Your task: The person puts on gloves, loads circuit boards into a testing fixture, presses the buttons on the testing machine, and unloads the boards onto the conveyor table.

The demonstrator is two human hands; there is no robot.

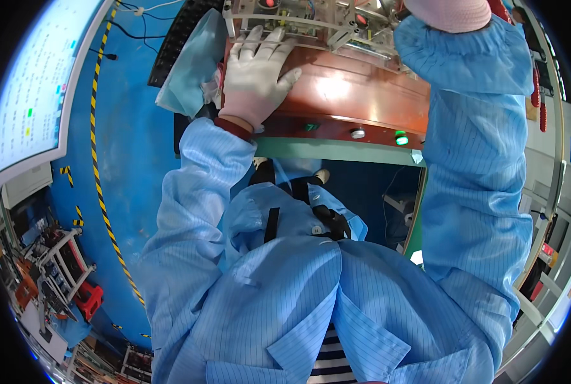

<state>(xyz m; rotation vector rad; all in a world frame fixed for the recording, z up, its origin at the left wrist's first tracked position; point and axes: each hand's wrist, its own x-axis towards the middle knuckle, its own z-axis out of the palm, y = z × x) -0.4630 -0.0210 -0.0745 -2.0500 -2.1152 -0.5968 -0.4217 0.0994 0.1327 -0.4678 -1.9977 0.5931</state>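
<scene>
Your left hand (254, 75), in a white glove, lies flat on the brown top plate (356, 96) of the machine, with the fingers spread and pointing away from you. It holds nothing; the palm only presses on the plate near its left end. Just beside this hand, at the left, a light blue cloth (192, 64) hangs over the edge of the machine. Your right hand (448, 13) is raised to the upper rim of the view, above the metal frame (311, 22) at the back of the plate. Only the pink glove cuff and the wrist show, so I cannot tell if this hand is open or closed. On the front edge of the plate there are a white button (358, 133) and a lit green button (401, 138). Below them runs the green edge of the counter (336, 152).
</scene>
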